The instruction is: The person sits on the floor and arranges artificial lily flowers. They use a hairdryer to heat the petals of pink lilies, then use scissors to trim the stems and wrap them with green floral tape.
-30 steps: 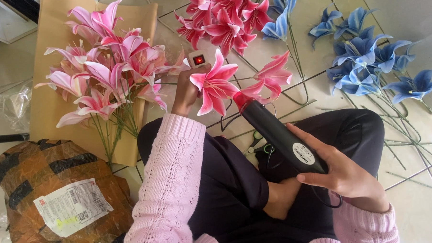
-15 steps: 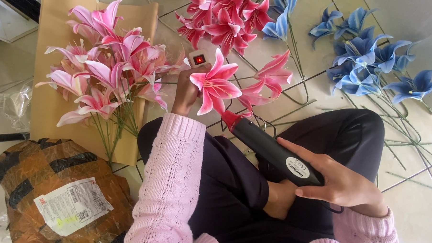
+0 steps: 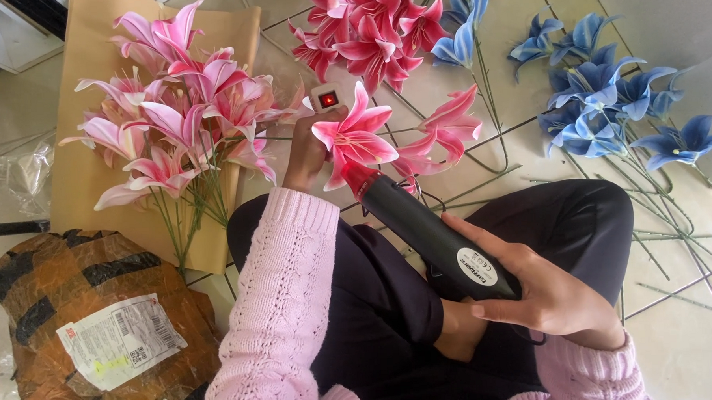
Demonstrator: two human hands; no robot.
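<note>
Item: pink lily (image 3: pixel 354 137) grasped in left hand (image 3: pixel 305 150); black heat tool (image 3: pixel 432 237) gripped by right hand (image 3: pixel 545 292), nozzle at bloom base—heating step; steady aim required.

Pink lily (image 3: pixel 354 137), black heat gun (image 3: pixel 432 237)

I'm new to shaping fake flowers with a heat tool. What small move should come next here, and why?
Probably hold the heat tool steady in the right hand: its red tip already sits at the base of the pink lily that the left hand holds.
</note>
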